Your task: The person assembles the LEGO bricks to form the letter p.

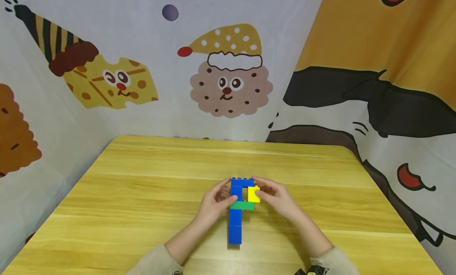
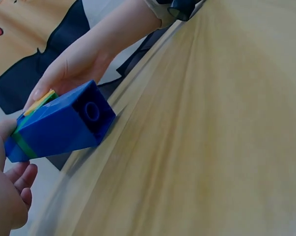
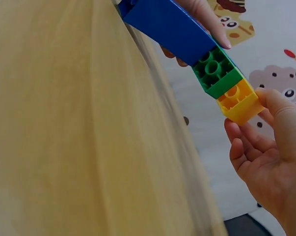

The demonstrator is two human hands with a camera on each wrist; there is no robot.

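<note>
A P-shaped figure of building blocks is held up over the table in the head view. Stacked blue blocks (image 1: 235, 226) form its long stem, a green block (image 1: 246, 205) crosses the middle and a blue studded block (image 1: 243, 182) tops it. My left hand (image 1: 211, 203) grips the figure from the left, its thumb on the blue column. With my right hand (image 1: 281, 198) I pinch a yellow block (image 1: 253, 194), which sits between the top block and the green one, jutting slightly outward. In the right wrist view, the hollow undersides of the green and yellow blocks show side by side.
A wood-grain table (image 1: 156, 180) spreads below both hands. Behind it hangs a cloth (image 1: 142, 33) printed with cartoon food figures, close to the table's back and side edges. A dark wrist device (image 1: 315, 270) shows at the right sleeve.
</note>
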